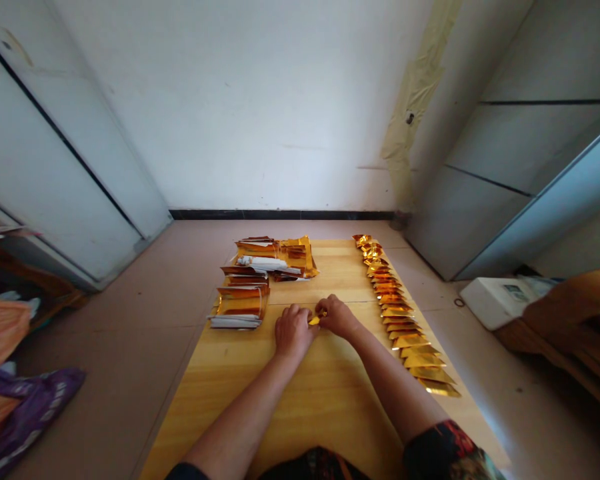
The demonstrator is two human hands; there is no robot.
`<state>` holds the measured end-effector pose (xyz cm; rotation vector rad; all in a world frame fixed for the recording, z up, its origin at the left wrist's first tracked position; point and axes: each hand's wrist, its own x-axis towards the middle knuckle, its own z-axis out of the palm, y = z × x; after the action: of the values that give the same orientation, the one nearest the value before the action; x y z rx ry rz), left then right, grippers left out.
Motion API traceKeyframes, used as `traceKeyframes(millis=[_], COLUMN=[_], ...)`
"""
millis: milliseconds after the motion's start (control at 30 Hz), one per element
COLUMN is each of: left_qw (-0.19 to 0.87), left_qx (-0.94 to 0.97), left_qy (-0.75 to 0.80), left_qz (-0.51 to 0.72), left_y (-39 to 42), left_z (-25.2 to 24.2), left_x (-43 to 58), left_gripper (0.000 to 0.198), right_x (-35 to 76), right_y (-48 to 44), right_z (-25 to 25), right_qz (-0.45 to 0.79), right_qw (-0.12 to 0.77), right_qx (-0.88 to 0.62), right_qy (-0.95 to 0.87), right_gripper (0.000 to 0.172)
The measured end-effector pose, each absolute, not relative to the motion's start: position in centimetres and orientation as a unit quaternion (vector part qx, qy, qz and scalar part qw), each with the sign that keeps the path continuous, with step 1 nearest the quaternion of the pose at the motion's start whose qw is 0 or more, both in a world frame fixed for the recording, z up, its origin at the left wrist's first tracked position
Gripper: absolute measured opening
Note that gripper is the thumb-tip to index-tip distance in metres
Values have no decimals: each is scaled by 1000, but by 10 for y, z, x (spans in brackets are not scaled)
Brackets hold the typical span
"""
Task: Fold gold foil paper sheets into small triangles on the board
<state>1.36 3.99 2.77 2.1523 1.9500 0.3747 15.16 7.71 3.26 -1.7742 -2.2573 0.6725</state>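
On the table, the left hand and right hand pinch a gold foil piece between them; folded pieces line the right edge, with foil stacks toward the far left corner.

We see a honey-yellow, wood-grained desk under a row of shiny gold foil folds, a dark sleeve printed with red and green, a purple bag, and a white wall edged in black skirting.
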Motion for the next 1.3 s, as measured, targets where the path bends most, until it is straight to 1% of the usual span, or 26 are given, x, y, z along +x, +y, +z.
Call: traceKeyframes(millis=[133, 467, 700, 800, 867, 933, 1067, 1233, 1300], left_qw=[121, 148, 128, 143, 174, 222, 365, 548, 581], left_qx=[720, 708, 717, 708, 694, 680, 631, 528, 499], left_qy=[674, 682, 669, 669, 670, 662, 602, 517, 498], left_qz=[112, 108, 150, 175, 196, 226, 326, 391, 408], left_y=[43, 51, 45, 44, 46, 48, 54, 58, 59], left_z=[31, 34, 26, 22, 19, 17, 14, 20, 23], left_x=[17, 24, 25, 26, 26, 27, 24, 15, 13], left_gripper=[16, 9, 6, 10, 13, 11, 13, 14, 14], right_x=[149, 152, 154, 157, 159, 160, 161, 157, 154], right_y=[72, 67, 67, 66, 65, 65, 65, 64, 63], right_z=[32, 38, 41, 39, 35, 29, 20, 14, 10], right_qz=[196, 202, 211, 212, 215, 216, 200, 191, 195], right_qw=[98, 93, 99, 118, 152, 200, 300, 359, 380], right_qx=[-587, -565, -569, -576, -571, -558, -524, -491, -488], right_qy=[-779, -795, -789, -780, -778, -776, -771, -771, -761], right_gripper=[16, 15, 9, 9, 11, 13, 14, 12, 11])
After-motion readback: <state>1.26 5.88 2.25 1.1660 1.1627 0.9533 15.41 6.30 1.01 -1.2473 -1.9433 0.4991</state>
